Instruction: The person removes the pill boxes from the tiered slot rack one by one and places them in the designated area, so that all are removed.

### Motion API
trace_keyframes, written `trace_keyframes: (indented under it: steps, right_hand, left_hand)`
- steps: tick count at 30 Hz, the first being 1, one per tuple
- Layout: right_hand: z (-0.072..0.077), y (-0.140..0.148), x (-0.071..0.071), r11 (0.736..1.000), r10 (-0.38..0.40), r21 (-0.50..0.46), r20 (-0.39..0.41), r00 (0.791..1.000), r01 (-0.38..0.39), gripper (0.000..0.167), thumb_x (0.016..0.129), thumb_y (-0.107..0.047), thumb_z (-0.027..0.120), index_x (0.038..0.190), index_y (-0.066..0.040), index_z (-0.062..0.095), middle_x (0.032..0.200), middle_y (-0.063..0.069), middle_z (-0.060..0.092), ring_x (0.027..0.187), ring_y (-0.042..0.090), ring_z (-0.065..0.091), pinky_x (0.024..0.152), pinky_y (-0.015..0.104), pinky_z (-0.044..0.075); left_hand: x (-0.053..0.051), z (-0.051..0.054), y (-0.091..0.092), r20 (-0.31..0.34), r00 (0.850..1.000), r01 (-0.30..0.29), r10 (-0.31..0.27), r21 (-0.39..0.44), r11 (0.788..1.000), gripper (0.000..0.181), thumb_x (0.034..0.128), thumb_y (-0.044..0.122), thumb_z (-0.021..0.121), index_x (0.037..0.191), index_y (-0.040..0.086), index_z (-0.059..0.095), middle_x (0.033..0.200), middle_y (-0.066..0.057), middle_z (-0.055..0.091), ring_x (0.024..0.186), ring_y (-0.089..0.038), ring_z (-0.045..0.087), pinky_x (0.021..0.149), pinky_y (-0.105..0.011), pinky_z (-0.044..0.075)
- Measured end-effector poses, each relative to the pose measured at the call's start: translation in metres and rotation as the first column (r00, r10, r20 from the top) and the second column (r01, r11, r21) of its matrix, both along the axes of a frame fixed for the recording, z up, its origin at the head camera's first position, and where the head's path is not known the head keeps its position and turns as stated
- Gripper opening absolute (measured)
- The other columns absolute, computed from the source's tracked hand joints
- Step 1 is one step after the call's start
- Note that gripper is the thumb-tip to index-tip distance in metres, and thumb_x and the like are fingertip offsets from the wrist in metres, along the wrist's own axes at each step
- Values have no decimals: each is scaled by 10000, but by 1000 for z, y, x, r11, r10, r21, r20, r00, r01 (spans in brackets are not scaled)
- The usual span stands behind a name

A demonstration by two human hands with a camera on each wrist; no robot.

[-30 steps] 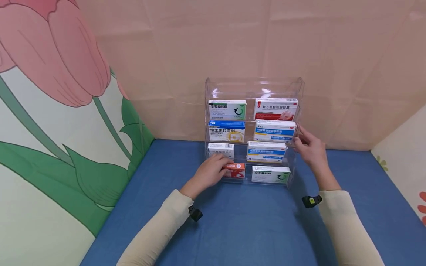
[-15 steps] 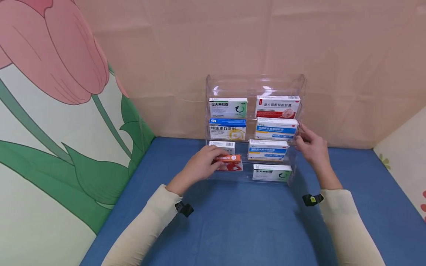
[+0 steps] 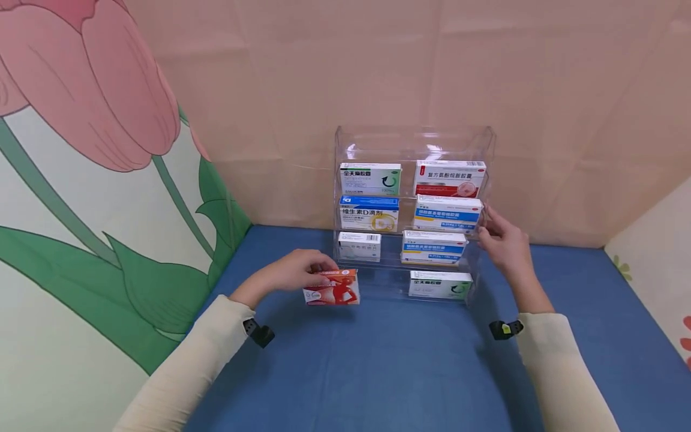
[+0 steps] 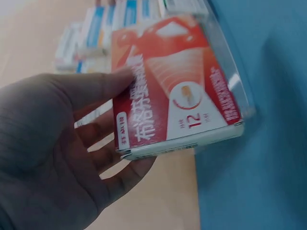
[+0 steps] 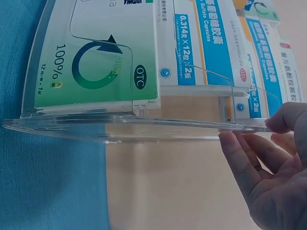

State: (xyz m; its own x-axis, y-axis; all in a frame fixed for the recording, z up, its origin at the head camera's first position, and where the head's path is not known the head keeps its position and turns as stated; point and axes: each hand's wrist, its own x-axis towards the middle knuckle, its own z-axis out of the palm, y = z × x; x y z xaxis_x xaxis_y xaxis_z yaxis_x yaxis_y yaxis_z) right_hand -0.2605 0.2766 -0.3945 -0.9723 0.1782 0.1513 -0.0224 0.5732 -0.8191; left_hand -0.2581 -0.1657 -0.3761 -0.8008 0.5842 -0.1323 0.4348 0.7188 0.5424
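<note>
My left hand pinches a red and white medicine box by its left end, just in front of the rack's lower left corner. In the left wrist view the thumb lies over the box's printed face, with fingers behind it. A clear tiered rack stands upright against the back wall. At its right side my right hand grips the edge; the right wrist view has thumb and fingertips pinching the clear side panel. A green and white box sits at the right of the bottom tier.
Higher tiers hold several boxes: a green-white one, a red-white one, a vitamin D one, two blue-white boxes and a small white one. A blue cloth covers the table.
The left hand has lifted the red and white medicine box out of the bottom left slot and carried it left and toward me. The right hand stays on the rack's side.
</note>
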Motion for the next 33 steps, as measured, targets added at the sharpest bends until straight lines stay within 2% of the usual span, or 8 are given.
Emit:
trace_keyframes:
  steps: [6, 13, 22, 33]
  right_hand:
    - [1, 0, 0, 1000, -3, 17, -12, 1000, 3, 611, 1054, -327, 509, 1602, -314, 240, 1455, 235, 535, 1205, 403, 629, 919, 477, 527]
    - [1, 0, 1, 1000, -17, 10, -1, 1000, 17, 613, 1051, -325, 512, 1598, -337, 235, 1467, 230, 525, 1232, 405, 613, 956, 517, 515]
    - [-1, 0, 2, 1000, -25, 3, -5, 1000, 25, 611, 1052, -343, 505, 1596, -354, 228, 1477, 225, 518, 1246, 403, 605, 967, 525, 509]
    - [-2, 0, 2, 1000, -20, 5, -11, 1000, 20, 608, 1053, -327, 509, 1598, -325, 240, 1468, 235, 523, 1248, 406, 602, 961, 516, 510]
  left_hand:
    - [-12, -9, -30, 47, 999, -3, 5, -56, 998, 369, 911, 239, 753, 1269, 179, 685, 1253, -51, 646, 1127, -242, 556, 893, -397, 552]
    - [-26, -19, -47, 86, 995, -45, 54, -102, 994, 327, 927, 218, 737, 1247, 170, 691, 1234, -60, 647, 1160, -303, 548, 930, -435, 537]
    - [-46, -34, -56, 146, 979, -119, 140, -143, 982, 310, 952, 222, 706, 1260, 192, 688, 1259, -88, 627, 1174, -301, 516, 944, -451, 529]
    - [-66, -43, -58, 165, 973, -130, 160, -178, 975, 310, 966, 160, 673, 1276, 160, 679, 1264, -131, 613, 1180, -328, 515, 964, -474, 526]
